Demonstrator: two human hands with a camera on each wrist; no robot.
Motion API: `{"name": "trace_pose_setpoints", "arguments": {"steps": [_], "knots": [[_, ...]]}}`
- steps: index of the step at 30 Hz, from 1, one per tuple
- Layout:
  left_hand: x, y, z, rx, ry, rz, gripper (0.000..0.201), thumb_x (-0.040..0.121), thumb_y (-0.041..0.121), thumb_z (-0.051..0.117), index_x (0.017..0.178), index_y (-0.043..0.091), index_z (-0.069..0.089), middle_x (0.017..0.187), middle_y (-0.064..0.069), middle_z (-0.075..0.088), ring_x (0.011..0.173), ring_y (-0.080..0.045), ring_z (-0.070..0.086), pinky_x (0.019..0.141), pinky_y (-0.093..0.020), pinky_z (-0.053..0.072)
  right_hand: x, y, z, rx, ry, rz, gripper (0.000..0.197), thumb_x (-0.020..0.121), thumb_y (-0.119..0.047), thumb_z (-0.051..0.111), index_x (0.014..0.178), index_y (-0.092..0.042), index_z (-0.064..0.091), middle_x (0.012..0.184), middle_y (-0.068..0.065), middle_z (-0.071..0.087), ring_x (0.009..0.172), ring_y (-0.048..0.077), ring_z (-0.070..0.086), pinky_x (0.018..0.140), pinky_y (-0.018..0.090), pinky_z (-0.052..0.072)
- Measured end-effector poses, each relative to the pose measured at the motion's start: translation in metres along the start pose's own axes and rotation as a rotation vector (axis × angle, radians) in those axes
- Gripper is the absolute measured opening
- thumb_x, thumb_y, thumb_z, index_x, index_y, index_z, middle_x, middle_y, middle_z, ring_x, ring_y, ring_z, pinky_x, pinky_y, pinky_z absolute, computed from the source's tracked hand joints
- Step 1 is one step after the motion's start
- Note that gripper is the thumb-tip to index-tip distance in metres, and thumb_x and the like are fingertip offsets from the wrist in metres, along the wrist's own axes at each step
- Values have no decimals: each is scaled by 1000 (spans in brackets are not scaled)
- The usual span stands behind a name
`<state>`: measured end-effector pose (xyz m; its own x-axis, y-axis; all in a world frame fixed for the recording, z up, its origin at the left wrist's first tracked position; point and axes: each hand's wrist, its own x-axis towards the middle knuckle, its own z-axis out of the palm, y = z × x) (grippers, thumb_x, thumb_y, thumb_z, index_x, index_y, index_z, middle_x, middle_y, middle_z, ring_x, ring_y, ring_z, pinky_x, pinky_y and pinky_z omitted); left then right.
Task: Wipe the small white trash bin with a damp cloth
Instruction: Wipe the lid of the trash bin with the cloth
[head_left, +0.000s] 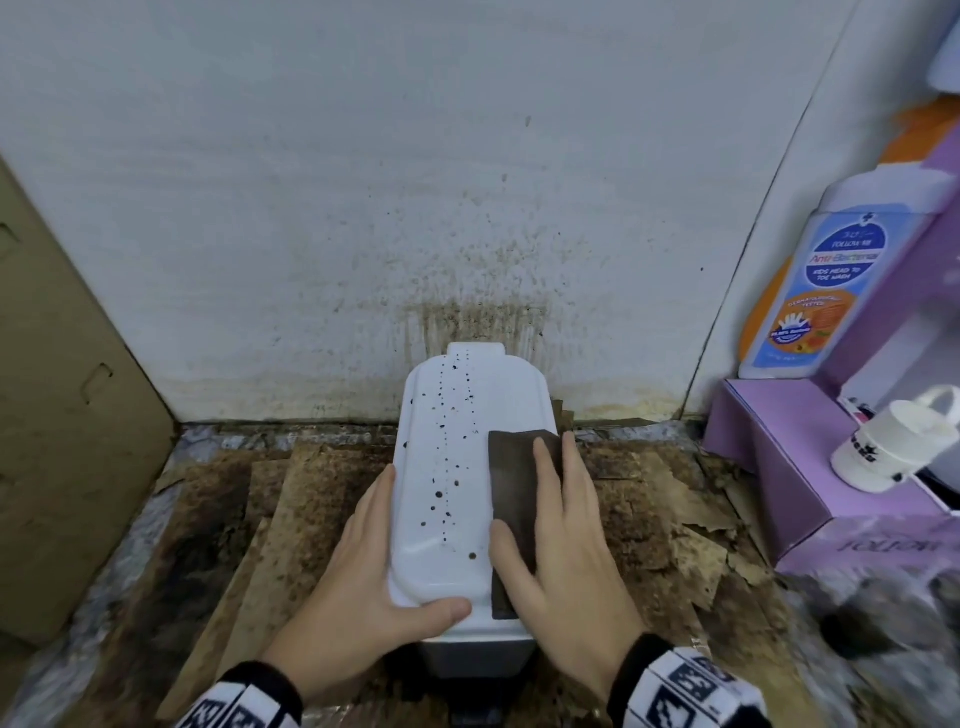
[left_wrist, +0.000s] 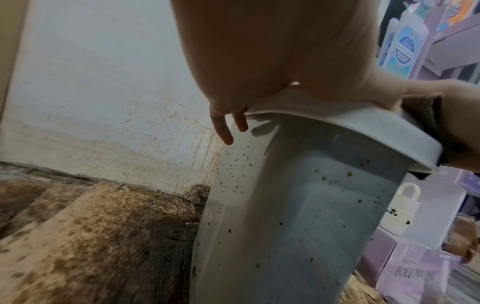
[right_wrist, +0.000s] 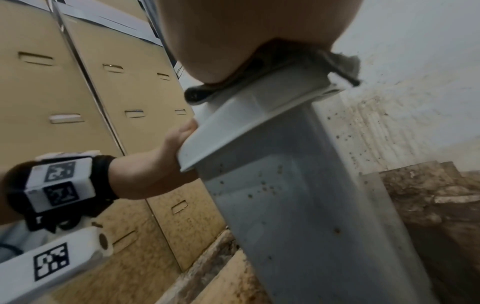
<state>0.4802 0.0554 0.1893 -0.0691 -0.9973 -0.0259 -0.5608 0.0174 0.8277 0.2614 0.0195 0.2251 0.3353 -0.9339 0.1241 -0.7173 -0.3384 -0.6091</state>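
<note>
The small white trash bin (head_left: 447, 467) stands against the wall, its closed lid dotted with dark specks. Its grey-white side (left_wrist: 298, 205) is speckled too. My left hand (head_left: 374, 561) holds the lid's near left corner, thumb on top and fingers (left_wrist: 223, 133) hanging over the left edge. A dark brown cloth (head_left: 514, 467) lies along the right side of the lid. My right hand (head_left: 566, 545) presses flat on it with straight fingers. The cloth's edge (right_wrist: 342, 61) sticks out past the lid rim under my right palm.
A brown cardboard box (head_left: 62, 415) stands at the left. Purple boxes (head_left: 789, 467), a wash bottle (head_left: 841, 280) and a small white tub (head_left: 888, 447) crowd the right. The wall (head_left: 467, 234) behind the bin is splattered. Stained cardboard sheets (head_left: 260, 519) cover the floor.
</note>
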Motion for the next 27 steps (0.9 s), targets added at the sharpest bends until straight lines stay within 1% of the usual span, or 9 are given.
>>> {"name": "trace_pose_setpoints", "arguments": {"steps": [3,6,8,10,13,16,20,23,27], "knots": [[0,0,0,-27,2,-2,140,56,83,76,156,48,-14,157,42,-10,149,13,-6,127,-39,14,3,-3,4,-35,-23,71,80,103,-54,32,158,-22,-16,164,-5,-28,150,6,-23,126,34,-4],[2,-1,-1,-60,3,11,138,57,80,78,157,47,-11,158,42,-5,150,12,-2,126,-39,16,8,-4,0,-45,-60,32,80,104,-52,31,158,-18,-18,164,-2,-28,149,5,-28,124,30,-12],[2,-2,0,-85,2,6,137,59,75,82,157,49,-10,158,42,-4,150,12,0,126,-41,18,15,-3,-6,-17,-104,28,81,104,-51,32,157,-19,-20,164,-2,-29,148,5,-29,124,30,-13],[2,-2,0,-98,3,2,136,59,74,83,156,50,-9,158,43,-5,150,13,1,126,-43,19,31,3,-13,79,-147,12,84,102,-52,38,157,-25,-19,165,-7,-26,151,8,-24,126,37,-7],[2,-1,-1,-108,3,8,132,60,72,83,153,56,-9,156,45,-5,150,13,0,126,-44,18,62,16,-26,338,-194,39,90,93,-59,47,156,-43,-15,168,-18,-3,156,19,-3,124,54,15],[2,1,-2,-112,3,25,128,62,70,83,149,61,-9,155,46,-5,149,14,-1,126,-43,17,90,27,-32,465,-267,147,90,92,-55,51,156,-44,-10,167,-15,6,156,18,2,121,53,23],[3,1,-2,-109,12,2,129,59,76,81,149,62,-10,155,46,-7,149,14,-3,127,-46,16,116,30,-38,365,-330,88,80,104,-43,45,157,-36,-14,168,-13,-8,156,17,-3,125,48,15],[5,3,-3,-81,13,7,124,58,79,80,143,69,-10,156,44,-7,150,12,-4,127,-47,16,124,29,-42,251,-365,72,78,106,-43,39,157,-31,-19,166,-11,-18,154,17,-13,126,46,2],[6,8,-3,-36,22,50,117,57,80,78,133,80,-11,153,48,-5,148,15,-2,125,-39,16,124,30,-46,160,-412,69,78,105,-49,34,156,-29,-21,164,-11,-25,153,23,-19,124,44,-6]]}}
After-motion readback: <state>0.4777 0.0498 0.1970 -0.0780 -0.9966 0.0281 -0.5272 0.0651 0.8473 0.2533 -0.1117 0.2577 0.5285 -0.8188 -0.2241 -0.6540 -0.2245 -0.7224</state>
